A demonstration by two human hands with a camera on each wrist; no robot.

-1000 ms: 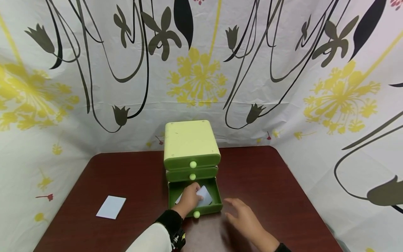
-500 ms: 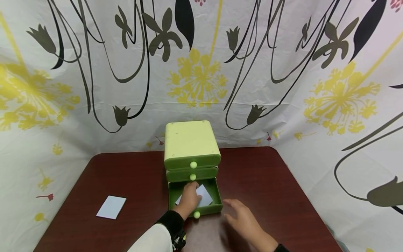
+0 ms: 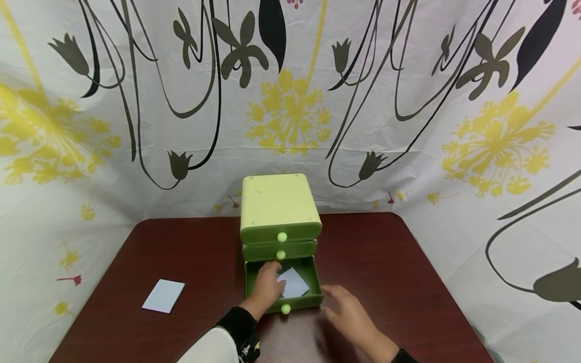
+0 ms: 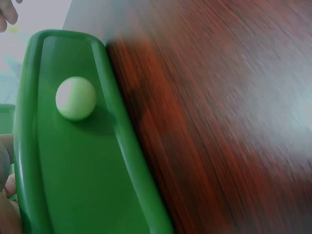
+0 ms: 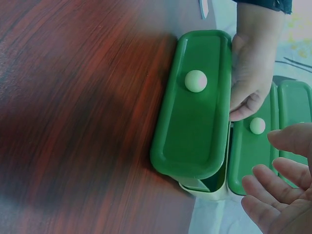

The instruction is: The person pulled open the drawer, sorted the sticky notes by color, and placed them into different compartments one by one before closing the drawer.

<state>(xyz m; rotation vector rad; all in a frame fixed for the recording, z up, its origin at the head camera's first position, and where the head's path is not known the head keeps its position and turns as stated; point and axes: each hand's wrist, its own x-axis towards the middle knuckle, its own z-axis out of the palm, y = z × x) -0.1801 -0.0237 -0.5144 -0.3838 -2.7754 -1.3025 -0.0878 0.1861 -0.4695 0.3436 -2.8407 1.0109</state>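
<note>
A small drawer cabinet (image 3: 278, 201) with a pale yellow top stands on the table, its bottom green drawer (image 3: 303, 302) pulled out. White square paper (image 3: 295, 284) lies flat in that drawer. My left hand (image 3: 267, 285) reaches over the drawer's left part, fingers loosely bent downward, thumb close to the paper's left edge. In the right wrist view the left hand (image 5: 251, 87) shows behind the drawer front. Just off the drawer's right front corner is my right hand (image 3: 351, 315), fingers relaxed and holding nothing. Its spread fingers appear in the right wrist view.
Another white square of paper (image 3: 163, 296) lies on the dark red-brown table (image 3: 204, 262) to the left. Two upper drawers are shut, each with a round pale green knob (image 3: 282, 237). A floral white curtain (image 3: 290, 166) hangs behind and at both sides.
My left hand has shifted left and come off the paper, which stays in the drawer. The right hand holds its place. The head view has turned slightly left.
</note>
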